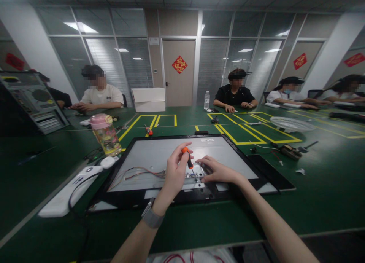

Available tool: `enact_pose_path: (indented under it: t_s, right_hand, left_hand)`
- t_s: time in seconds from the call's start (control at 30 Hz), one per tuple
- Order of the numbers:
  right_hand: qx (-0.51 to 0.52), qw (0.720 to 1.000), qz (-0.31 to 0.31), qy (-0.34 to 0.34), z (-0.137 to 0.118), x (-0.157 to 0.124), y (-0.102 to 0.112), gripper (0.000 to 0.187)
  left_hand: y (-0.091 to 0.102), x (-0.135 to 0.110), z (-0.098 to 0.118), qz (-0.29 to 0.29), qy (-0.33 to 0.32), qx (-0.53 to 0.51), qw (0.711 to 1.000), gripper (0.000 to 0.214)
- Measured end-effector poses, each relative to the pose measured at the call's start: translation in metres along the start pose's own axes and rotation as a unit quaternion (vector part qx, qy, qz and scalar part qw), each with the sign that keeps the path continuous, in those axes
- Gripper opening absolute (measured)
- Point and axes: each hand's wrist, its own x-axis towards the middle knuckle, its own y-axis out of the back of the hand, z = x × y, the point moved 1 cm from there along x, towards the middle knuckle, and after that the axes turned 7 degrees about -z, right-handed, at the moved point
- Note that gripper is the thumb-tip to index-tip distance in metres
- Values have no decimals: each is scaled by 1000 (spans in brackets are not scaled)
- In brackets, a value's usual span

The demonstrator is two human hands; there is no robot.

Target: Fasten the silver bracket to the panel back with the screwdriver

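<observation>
A screwdriver [187,158] with an orange and black handle is gripped in my left hand [175,171], its shaft pointing down. The tip meets a small metal bracket [196,185] at the lower middle of the flat panel's back. My right hand [218,171] is on the same bracket from the right, thumb and fingers curled at its edge. Under both hands lies the large grey display panel [142,152] with a black frame, back side up. Thin coloured wires [139,171] run left from the bracket area. Any screw under the tip is too small to make out.
Left of the panel are a white power strip [71,190] and a pink-lidded bottle [105,135]. A black phone-like slab [270,171] lies to the right, with a dark tool [291,152] beyond. A red-handled screwdriver [149,131] lies behind the panel. Several people sit across the green table.
</observation>
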Motion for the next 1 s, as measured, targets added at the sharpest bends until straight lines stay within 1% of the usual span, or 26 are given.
enact_pose_path:
  t_s: [0.17, 0.4, 0.67, 1.0]
  right_hand:
    - [-5, 1000, 0, 11, 3, 1, -1, 70]
    - [-8, 1000, -2, 3, -1, 0, 0, 68]
    - [-3, 1000, -2, 6, 4, 2, -1, 70]
    - [2, 1000, -2, 5, 2, 0, -1, 69]
  left_hand:
    - [0, 1, -1, 2, -2, -3, 1000, 30]
    - [1, 0, -2, 1, -3, 0, 1000, 30]
    - [0, 0, 0, 1, 1, 2, 1000, 30]
    - [0, 1, 0, 3, -1, 2, 1000, 30]
